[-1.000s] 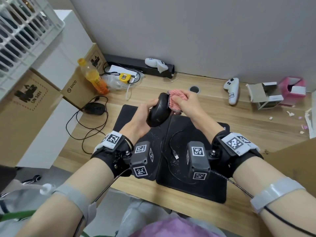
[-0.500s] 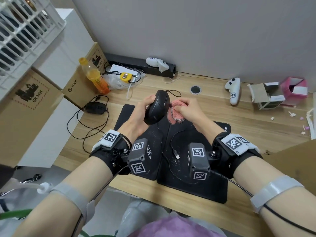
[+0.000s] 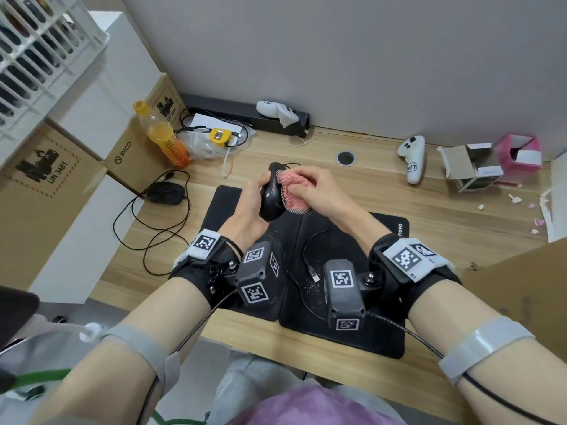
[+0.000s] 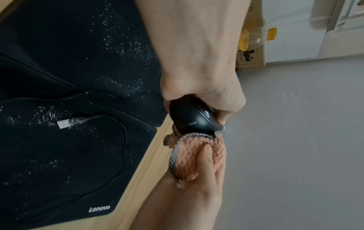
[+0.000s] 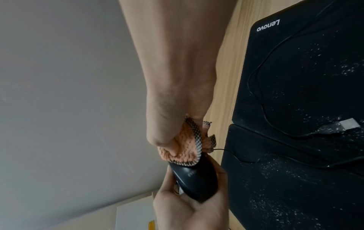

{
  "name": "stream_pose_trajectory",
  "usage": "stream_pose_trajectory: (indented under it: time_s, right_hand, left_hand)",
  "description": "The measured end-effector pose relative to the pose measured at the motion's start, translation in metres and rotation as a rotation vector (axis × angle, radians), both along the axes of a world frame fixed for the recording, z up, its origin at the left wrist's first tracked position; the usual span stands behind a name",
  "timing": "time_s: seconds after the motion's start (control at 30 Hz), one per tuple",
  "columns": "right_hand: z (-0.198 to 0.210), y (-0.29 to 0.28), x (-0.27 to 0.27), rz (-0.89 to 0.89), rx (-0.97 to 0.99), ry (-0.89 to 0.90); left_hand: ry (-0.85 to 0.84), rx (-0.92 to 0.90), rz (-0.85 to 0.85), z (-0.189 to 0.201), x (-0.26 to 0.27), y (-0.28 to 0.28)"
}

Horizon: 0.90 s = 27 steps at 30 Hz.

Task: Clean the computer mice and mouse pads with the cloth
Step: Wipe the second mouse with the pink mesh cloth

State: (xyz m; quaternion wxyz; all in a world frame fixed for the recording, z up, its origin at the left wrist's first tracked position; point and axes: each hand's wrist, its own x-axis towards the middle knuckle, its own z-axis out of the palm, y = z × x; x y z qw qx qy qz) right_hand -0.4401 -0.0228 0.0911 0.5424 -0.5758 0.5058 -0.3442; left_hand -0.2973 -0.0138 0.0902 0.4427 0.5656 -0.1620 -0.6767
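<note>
Since a moment ago, we slide the cloth (image 3: 294, 191) back up the mouse (image 3: 270, 197). Our left hand (image 3: 245, 210) grips the mouse; our right hand (image 3: 322, 194) fingers bunch the cloth against it.

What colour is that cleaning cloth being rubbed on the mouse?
The cloth is fuzzy pink with a black-and-white checked edge, clearest in the left wrist view.

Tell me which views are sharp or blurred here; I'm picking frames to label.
Head view: evenly lit and sharp on the black mouse and pink cloth, with wide-angle bending at the edges. Left wrist view: the right hand is motion-smeared, and the left hand sharper. Right wrist view: dim, yet white specks on the Lenovo mouse pad read clearly.
</note>
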Motion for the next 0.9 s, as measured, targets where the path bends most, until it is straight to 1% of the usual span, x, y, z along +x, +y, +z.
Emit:
stream_pose_trajectory:
  time_s: [0.13, 0.23, 0.3, 0.37, 0.43, 0.53, 0.63, 0.7, 0.77, 0.83, 0.9]
  right_hand:
    - [-0.008, 0.005, -0.004, -0.088, -0.038, 0.021]
    - [-0.023, 0.012, -0.011, -0.142, 0.008, 0.076]
    - [-0.032, 0.015, -0.015, -0.179, 0.068, 0.089]
    - [-0.035, 0.015, -0.016, -0.259, 0.151, 0.008]
    - [-0.035, 0.010, -0.016, -0.342, 0.179, -0.052]
    - [-0.023, 0.002, -0.016, -0.397, 0.149, -0.073]
    - [-0.009, -0.005, -0.017, -0.444, 0.064, -0.102]
    - [0.000, -0.009, -0.017, -0.434, -0.007, -0.103]
    - [0.006, -0.013, -0.014, -0.349, -0.041, -0.069]
    - [0.010, -0.015, -0.011, -0.241, -0.037, 0.010]
    - [0.010, -0.017, -0.009, -0.181, -0.010, 0.059]
  left_hand:
    - [0.050, 0.030, 0.023, 0.001, -0.003, -0.002]
    - [0.073, 0.020, 0.022, 0.003, -0.001, -0.002]
    - [0.072, -0.022, -0.030, 0.006, 0.001, -0.003]
    - [0.034, -0.061, -0.117, 0.008, 0.000, -0.003]
    - [0.008, -0.080, -0.181, 0.007, -0.002, -0.001]
    - [-0.015, -0.093, -0.217, 0.002, -0.002, 0.002]
    - [-0.008, -0.082, -0.221, -0.005, 0.001, 0.003]
    - [0.003, -0.078, -0.218, -0.010, 0.003, 0.001]
    - [0.033, -0.049, -0.205, -0.015, 0.002, -0.002]
    - [0.042, -0.004, -0.193, -0.017, 0.001, -0.004]
    - [0.022, 0.036, -0.225, -0.016, -0.001, -0.008]
